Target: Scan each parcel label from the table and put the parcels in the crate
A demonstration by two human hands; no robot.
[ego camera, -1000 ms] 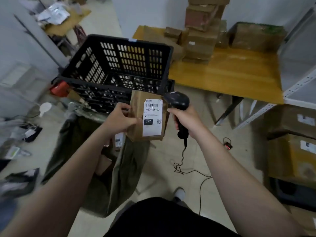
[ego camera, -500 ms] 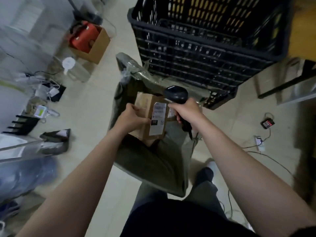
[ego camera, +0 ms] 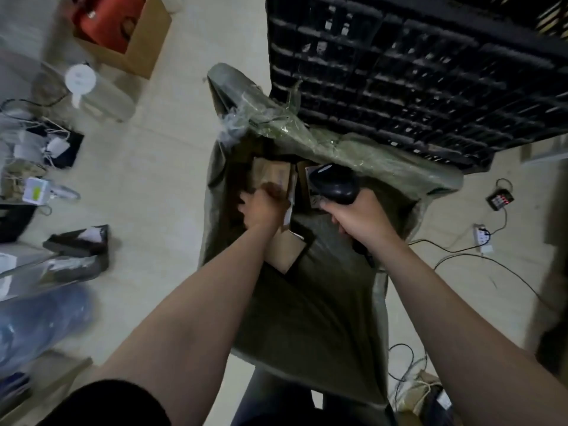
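Note:
My left hand (ego camera: pixel 263 209) reaches into the open mouth of a green woven sack (ego camera: pixel 310 305) and grips a brown cardboard parcel (ego camera: pixel 284 252). The parcel's white label edge shows beside my wrist; motion blur hides the fingers. More brown parcels (ego camera: pixel 272 175) lie deeper inside the sack. My right hand (ego camera: pixel 361 218) holds a black barcode scanner (ego camera: pixel 335 186) by its handle, just right of the left hand, above the sack's opening. The black plastic crate (ego camera: pixel 399 72) stands directly behind the sack, at the top right.
An open cardboard box (ego camera: pixel 144 47) with a red object sits on the floor at top left. A white-lidded container (ego camera: pixel 80 78), dark bags (ego camera: pixel 80 244) and small devices lie at left. A power strip (ego camera: pixel 481 236) and cables trail at right.
My view has tilted down toward the sack. My left hand has lowered the parcel from in front of the scanner into the sack's mouth. My right hand keeps hold of the scanner.

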